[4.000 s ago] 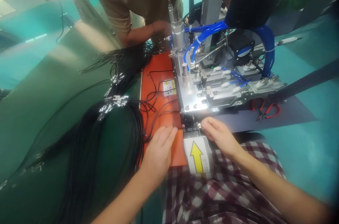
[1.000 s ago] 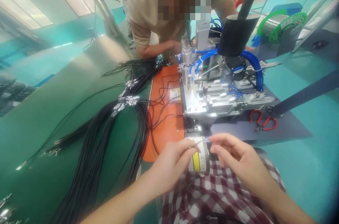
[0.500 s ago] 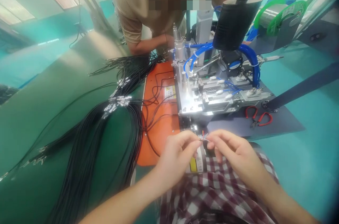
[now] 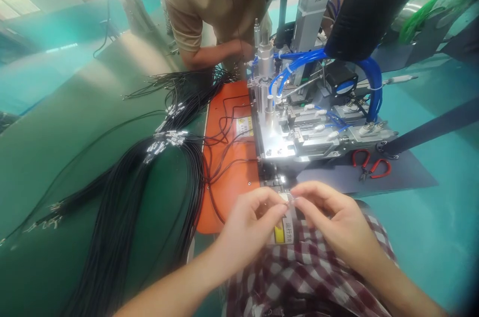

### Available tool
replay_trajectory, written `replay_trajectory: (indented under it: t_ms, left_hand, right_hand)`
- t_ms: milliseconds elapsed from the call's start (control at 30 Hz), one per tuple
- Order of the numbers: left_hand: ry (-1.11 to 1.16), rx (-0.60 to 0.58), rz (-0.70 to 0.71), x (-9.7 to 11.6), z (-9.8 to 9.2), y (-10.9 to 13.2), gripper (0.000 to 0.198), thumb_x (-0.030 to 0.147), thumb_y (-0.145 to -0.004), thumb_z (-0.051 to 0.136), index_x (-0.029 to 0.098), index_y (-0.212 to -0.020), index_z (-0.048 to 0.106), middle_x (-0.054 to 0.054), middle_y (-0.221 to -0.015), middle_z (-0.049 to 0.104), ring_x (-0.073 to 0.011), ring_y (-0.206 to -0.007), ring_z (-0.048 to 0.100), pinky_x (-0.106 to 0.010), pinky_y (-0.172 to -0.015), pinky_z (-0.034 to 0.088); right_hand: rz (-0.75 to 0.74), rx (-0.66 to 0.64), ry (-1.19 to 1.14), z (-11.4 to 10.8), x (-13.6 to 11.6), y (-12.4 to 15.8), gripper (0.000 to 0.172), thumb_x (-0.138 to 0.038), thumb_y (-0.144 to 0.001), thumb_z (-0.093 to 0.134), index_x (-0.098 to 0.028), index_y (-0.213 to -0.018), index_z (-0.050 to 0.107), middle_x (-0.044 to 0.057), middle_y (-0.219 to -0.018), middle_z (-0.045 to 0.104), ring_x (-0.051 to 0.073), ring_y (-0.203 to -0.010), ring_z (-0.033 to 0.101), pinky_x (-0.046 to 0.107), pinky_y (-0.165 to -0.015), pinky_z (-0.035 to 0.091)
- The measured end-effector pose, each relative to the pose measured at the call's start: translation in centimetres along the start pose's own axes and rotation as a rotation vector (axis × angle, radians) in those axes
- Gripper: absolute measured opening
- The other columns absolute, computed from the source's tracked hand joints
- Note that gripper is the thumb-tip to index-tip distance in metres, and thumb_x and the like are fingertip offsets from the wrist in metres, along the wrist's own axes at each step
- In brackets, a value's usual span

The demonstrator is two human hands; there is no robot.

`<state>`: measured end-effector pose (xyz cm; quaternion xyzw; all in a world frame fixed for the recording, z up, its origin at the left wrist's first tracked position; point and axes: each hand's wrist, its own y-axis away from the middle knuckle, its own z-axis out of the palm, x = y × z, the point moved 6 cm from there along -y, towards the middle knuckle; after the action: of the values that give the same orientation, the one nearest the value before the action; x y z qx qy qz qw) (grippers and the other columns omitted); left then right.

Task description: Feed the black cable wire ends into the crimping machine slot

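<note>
Fingertips nearly meeting, my left hand (image 4: 251, 226) and my right hand (image 4: 334, 218) are both closed in a pinch on thin wires (image 4: 290, 200) in front of my lap. The wires are fine and pale, and mostly hidden by the fingers. Just beyond them is the front edge of a metal machine (image 4: 310, 142) with blue air tubes (image 4: 299, 61). A white label with a yellow patch (image 4: 279, 234) shows below my hands. Left of the machine, several black cables (image 4: 220, 169) run across an orange plate (image 4: 232, 202).
Bundles of black cables (image 4: 123, 217) with silvery ends lie on the green table (image 4: 48, 157). Red-handled pliers (image 4: 370, 166) rest on the grey base at right. A co-worker (image 4: 224, 7) leans in opposite. A black cylinder (image 4: 370, 12) and a green spool (image 4: 430, 12) stand at upper right.
The view has shifted, so the machine appears farther right. A small red wire end that stood up between my fingers no longer shows. My right fingertips have closed in on the wires.
</note>
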<state>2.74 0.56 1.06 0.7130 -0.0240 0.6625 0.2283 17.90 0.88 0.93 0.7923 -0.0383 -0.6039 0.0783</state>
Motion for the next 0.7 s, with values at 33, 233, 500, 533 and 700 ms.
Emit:
replay_trajectory:
  t_ms: [33, 233, 500, 533, 700]
  left_hand:
    - [0.004, 0.023, 0.0, -0.1, -0.1, 0.1, 0.016, 0.031, -0.087, 0.058, 0.017, -0.078, 0.058, 0.004, -0.06, 0.052, -0.0065, -0.046, 0.045, -0.019, -0.046, 0.038]
    - [-0.025, 0.12, 0.029, -0.6, -0.4, 0.4, 0.016, 0.028, -0.084, 0.061, 0.019, -0.074, 0.052, 0.003, -0.063, 0.056, -0.0104, -0.055, 0.053, -0.022, -0.054, 0.046]
    - [-0.076, 0.138, 0.028, -0.8, -0.5, 0.4, 0.017, 0.028, -0.084, 0.061, 0.02, -0.073, 0.05, 0.004, -0.064, 0.052, -0.0099, -0.055, 0.051, -0.022, -0.054, 0.045]
    - [-0.072, 0.135, 0.027, -0.9, -0.4, 0.4, 0.017, 0.027, -0.084, 0.061, 0.02, -0.073, 0.05, 0.004, -0.064, 0.051, -0.0096, -0.055, 0.051, -0.022, -0.054, 0.045]
    - [-0.029, 0.112, 0.015, -1.0, -0.3, 0.2, 0.016, 0.025, -0.084, 0.061, 0.019, -0.075, 0.05, 0.004, -0.064, 0.052, -0.0089, -0.055, 0.05, -0.02, -0.053, 0.043]
  right_hand:
    - [0.007, 0.019, -0.012, -0.2, 0.0, 0.1, 0.018, -0.037, -0.082, 0.06, -0.021, -0.087, 0.066, 0.0, -0.068, 0.062, 0.011, -0.049, 0.049, 0.023, -0.044, 0.043]
    - [0.024, 0.012, 0.052, -0.3, 0.1, 0.8, 0.019, -0.039, -0.082, 0.059, -0.022, -0.08, 0.067, -0.001, -0.059, 0.058, 0.013, -0.048, 0.049, 0.024, -0.044, 0.044]
    - [0.055, -0.01, -0.008, 0.5, 0.1, 0.9, 0.02, -0.04, -0.078, 0.06, -0.021, -0.077, 0.066, 0.004, -0.073, 0.066, 0.017, -0.061, 0.057, 0.025, -0.048, 0.046]
    - [0.06, -0.012, -0.029, 0.6, 0.2, 0.9, 0.021, -0.041, -0.078, 0.061, -0.021, -0.078, 0.066, 0.003, -0.072, 0.065, 0.016, -0.059, 0.055, 0.025, -0.048, 0.045]
    - [0.11, -0.027, -0.173, 1.0, 0.5, 0.6, 0.02, -0.039, -0.076, 0.066, -0.02, -0.076, 0.064, -0.002, -0.06, 0.055, 0.01, -0.047, 0.045, 0.021, -0.043, 0.04]
